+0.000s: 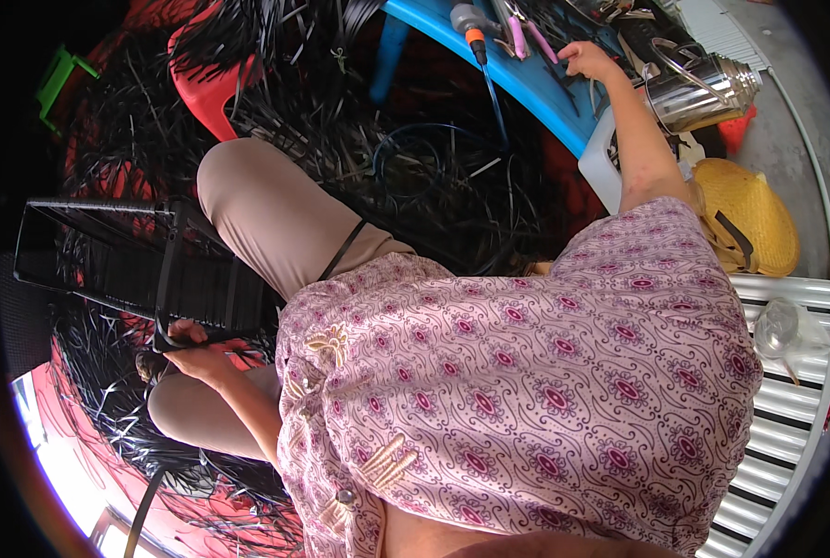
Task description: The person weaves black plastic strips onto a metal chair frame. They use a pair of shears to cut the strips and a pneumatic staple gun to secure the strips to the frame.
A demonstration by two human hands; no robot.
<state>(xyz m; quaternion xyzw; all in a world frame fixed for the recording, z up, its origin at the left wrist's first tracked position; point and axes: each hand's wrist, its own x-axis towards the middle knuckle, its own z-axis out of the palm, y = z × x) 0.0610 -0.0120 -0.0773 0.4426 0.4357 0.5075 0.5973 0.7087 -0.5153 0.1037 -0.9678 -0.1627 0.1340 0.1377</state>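
Note:
My left hand [190,346] is closed around the lower corner of a black frame [166,270], part-wound with black strips, beside my bent knee. My right arm stretches out to a blue plastic table [489,70], where my right hand [590,61] has its fingers curled together. Whatever they pinch is too small to make out. Close to those fingertips lie pliers with pink handles [529,39]. A tool with an orange and black collar [475,42] rests at the table's edge, a blue hose [495,102] hanging from it.
Heaps of black plastic strips [108,139] cover the floor around my legs. A red plastic stool [215,93] stands among them. To the right are a shiny metal flask [699,96], a yellow hat [750,219] and a slatted metal bench [778,437]. A green plastic piece [61,84] is at far left.

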